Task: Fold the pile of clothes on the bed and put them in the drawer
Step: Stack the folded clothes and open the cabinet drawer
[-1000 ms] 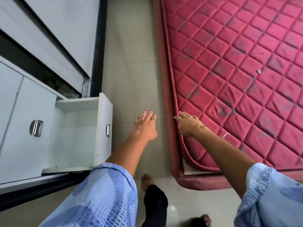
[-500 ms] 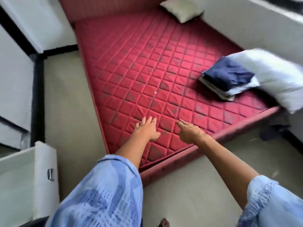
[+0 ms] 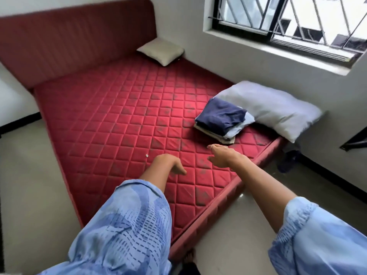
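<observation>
A small stack of folded clothes (image 3: 222, 121), dark blue on top with pale layers beneath, lies on the red quilted mattress (image 3: 123, 120) near its right foot corner, against a long white pillow (image 3: 272, 108). My left hand (image 3: 168, 164) hovers over the mattress's near part, wrist bent and fingers hanging loosely, holding nothing. My right hand (image 3: 220, 155) is stretched forward just short of the stack, fingers relaxed and empty. The drawer is out of view.
A small beige cushion (image 3: 161, 51) lies by the red headboard (image 3: 75, 36). A barred window (image 3: 294, 22) is set in the wall to the right. Dark footwear (image 3: 288, 160) lies on the floor past the bed's corner. Pale floor runs along the bed's left side.
My view has swung from the open drawer and floor up to the bed. Both empty hands have moved over the mattress, the right one now close to the folded stack.
</observation>
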{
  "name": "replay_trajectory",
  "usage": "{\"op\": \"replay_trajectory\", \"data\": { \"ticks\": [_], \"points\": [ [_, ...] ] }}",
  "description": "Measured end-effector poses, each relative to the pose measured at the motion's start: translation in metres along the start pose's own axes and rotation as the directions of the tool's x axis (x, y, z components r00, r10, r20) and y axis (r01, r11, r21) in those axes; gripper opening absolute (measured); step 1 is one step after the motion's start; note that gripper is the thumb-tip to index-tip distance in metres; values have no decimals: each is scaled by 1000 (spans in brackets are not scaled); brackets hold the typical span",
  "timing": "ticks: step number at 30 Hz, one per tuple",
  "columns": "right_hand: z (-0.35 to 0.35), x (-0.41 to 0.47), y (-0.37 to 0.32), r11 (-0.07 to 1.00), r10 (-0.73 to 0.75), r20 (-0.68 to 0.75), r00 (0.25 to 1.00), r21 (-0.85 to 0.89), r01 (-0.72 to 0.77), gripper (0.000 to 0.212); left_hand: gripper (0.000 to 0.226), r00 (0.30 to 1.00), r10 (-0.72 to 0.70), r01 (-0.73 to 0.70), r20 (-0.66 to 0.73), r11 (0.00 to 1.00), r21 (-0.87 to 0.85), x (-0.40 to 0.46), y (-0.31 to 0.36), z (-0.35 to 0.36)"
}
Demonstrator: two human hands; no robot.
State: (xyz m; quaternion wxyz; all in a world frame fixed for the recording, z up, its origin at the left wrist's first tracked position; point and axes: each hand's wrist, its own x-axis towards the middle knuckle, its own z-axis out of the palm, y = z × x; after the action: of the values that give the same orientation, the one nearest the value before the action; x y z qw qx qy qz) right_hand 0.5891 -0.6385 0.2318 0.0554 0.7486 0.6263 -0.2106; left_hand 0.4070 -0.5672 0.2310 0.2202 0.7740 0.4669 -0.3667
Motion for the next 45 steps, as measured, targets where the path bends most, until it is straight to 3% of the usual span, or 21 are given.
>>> {"op": "replay_trajectory", "data": {
  "ticks": [4, 9, 14, 20, 22, 24, 27, 30, 32, 35, 41, 45],
  "points": [
    [-25, 41, 26, 992, 62, 19, 998, 109, -63, 57, 54, 997, -39, 42, -67, 999, 35, 24, 3, -56],
    [-50, 76, 71, 962, 195, 17, 981, 190, -195, 59, 57, 990, 58, -55, -128, 998, 26, 54, 16, -127],
    [-78, 122, 116, 909, 288, -53, 956, 329, -256, 68, 63, 987, 55, -42, -152, 995, 86, 101, 30, -184],
    [-85, 204, 174, 809, 385, -78, 920, 507, -296, 62, 58, 985, 67, -69, -162, 998, -8, 182, 62, -234],
    [-83, 236, 197, 735, 440, -69, 895, 601, -315, 52, 60, 982, 50, -61, -181, 997, -54, 213, 76, -250],
    [-74, 261, 217, 618, 510, -25, 860, 707, -345, 58, 63, 981, 36, -55, -190, 994, -98, 238, 86, -261],
    [-54, 315, 259, 398, 581, 112, 806, 825, -402, 82, 76, 977, 47, -88, -210, 977, -194, 296, 105, -286],
    [-16, 363, 294, 210, 596, 262, 759, 861, -463, 126, 101, 968, 45, -111, -247, 960, -259, 362, 108, -293],
    [8, 393, 311, 9, 597, 388, 702, 872, -490, 147, 104, 968, 13, -89, -249, 952, -294, 390, 117, -302],
    [16, 422, 317, -252, 566, 537, 626, 835, -489, 156, 101, 969, -52, -39, -241, 933, -359, 427, 129, -318],
    [61, 468, 337, -315, 602, 576, 553, 808, -499, 138, 130, 972, -135, 21, -193, 865, -501, 512, 141, -335],
    [95, 487, 339, -301, 606, 488, 628, 872, -387, 126, 128, 980, -143, 55, -140, 865, -499, 566, 129, -333]
  ]
}}
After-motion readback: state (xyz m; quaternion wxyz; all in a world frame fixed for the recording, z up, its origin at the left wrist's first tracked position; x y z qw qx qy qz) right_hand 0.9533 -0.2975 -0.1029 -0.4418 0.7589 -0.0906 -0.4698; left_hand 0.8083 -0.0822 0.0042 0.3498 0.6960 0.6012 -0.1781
